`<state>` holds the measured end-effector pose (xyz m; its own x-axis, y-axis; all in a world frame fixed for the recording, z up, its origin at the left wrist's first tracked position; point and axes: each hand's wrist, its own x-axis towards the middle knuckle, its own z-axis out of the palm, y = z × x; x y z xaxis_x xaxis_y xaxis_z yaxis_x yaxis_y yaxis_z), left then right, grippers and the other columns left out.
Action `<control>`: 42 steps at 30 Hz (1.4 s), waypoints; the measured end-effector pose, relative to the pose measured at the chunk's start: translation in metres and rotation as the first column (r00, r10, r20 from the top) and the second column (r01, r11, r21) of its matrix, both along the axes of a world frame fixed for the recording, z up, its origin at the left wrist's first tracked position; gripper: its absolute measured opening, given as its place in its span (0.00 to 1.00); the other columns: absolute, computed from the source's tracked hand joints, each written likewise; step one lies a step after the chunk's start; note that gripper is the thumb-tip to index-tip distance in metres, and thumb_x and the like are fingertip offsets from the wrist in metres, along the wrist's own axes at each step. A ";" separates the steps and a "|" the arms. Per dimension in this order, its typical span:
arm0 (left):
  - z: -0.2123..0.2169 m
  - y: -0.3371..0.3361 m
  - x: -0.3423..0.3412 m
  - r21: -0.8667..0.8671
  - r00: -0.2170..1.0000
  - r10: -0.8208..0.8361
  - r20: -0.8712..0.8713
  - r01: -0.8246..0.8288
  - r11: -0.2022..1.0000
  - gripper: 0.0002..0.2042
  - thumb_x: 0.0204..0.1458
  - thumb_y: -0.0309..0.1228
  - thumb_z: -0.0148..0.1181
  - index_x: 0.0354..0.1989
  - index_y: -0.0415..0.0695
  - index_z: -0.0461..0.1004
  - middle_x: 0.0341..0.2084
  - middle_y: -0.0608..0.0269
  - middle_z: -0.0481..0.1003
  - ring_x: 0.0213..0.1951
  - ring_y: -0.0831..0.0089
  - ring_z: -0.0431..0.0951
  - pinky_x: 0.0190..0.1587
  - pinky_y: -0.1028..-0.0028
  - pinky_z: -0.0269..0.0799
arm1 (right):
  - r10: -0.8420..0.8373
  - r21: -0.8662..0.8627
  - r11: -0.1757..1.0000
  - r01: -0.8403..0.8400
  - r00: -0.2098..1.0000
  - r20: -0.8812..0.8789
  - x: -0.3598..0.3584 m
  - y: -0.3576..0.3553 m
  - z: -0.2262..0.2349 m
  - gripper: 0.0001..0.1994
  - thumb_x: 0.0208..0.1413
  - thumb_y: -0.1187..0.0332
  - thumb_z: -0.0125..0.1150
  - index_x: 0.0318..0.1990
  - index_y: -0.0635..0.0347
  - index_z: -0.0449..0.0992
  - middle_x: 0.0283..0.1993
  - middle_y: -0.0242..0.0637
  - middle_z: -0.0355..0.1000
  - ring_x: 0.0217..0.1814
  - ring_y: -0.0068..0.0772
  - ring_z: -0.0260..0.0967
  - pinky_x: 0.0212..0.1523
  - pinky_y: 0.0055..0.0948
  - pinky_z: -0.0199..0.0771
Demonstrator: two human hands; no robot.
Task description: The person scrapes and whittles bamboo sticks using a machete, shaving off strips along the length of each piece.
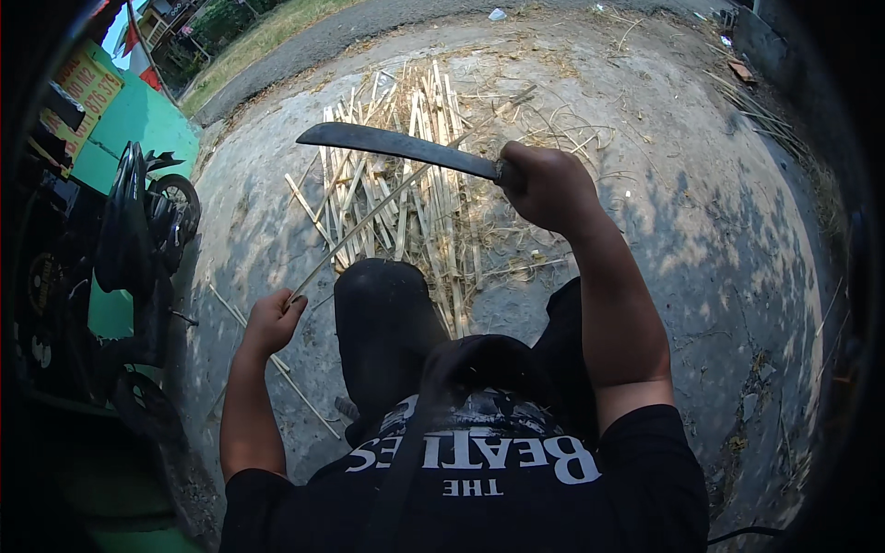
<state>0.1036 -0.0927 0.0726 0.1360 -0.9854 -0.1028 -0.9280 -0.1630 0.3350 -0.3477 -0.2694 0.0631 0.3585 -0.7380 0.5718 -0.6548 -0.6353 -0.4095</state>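
Note:
My right hand is closed round the handle of a machete. Its long dark blade points left, raised above a pile of split bamboo strips on the ground. In my left hand, low at the left, the fingers grip the near end of a thin bamboo strip. That strip slants up and away to the right, and its far part passes behind the blade. Whether blade and strip touch I cannot tell. The pile lies just beyond my knees.
A dark motorcycle stands at the left beside a green wall. Loose bamboo strips lie near my left arm. Thin shavings litter the concrete right of the pile. More sticks lie along the far right edge.

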 end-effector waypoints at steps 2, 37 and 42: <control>-0.025 0.027 0.004 -0.008 0.992 0.044 -0.114 -0.045 0.999 0.22 0.66 0.46 0.57 0.30 0.36 0.74 0.17 0.60 0.68 0.24 0.75 0.66 0.29 0.68 0.64 | 0.055 -0.004 0.998 -0.055 0.997 0.048 0.005 -0.001 -0.005 0.05 0.55 0.68 0.64 0.34 0.54 0.73 0.23 0.41 0.73 0.27 0.50 0.75 0.27 0.45 0.74; -0.098 0.126 -0.038 -0.155 0.965 0.076 -0.251 -0.118 0.981 0.26 0.69 0.50 0.50 0.26 0.38 0.68 0.15 0.50 0.67 0.19 0.57 0.69 0.26 0.60 0.63 | -0.029 -0.038 0.999 0.032 0.996 0.079 0.009 -0.015 -0.027 0.05 0.57 0.63 0.63 0.35 0.50 0.75 0.26 0.39 0.76 0.29 0.49 0.77 0.30 0.47 0.76; -0.098 0.129 -0.053 -0.230 0.978 0.171 -0.116 -0.194 0.954 0.26 0.68 0.51 0.50 0.27 0.39 0.69 0.16 0.48 0.69 0.21 0.45 0.73 0.26 0.56 0.65 | -0.055 0.029 0.998 0.056 0.997 -0.055 0.008 -0.012 -0.023 0.04 0.57 0.63 0.63 0.37 0.49 0.76 0.28 0.40 0.78 0.31 0.50 0.78 0.33 0.48 0.76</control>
<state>0.0510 0.0364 -0.0251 0.3169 -0.9419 0.1115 -0.8525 -0.2313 0.4687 -0.3393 -0.2817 0.0397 0.3466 -0.7742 0.5296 -0.7104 -0.5854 -0.3907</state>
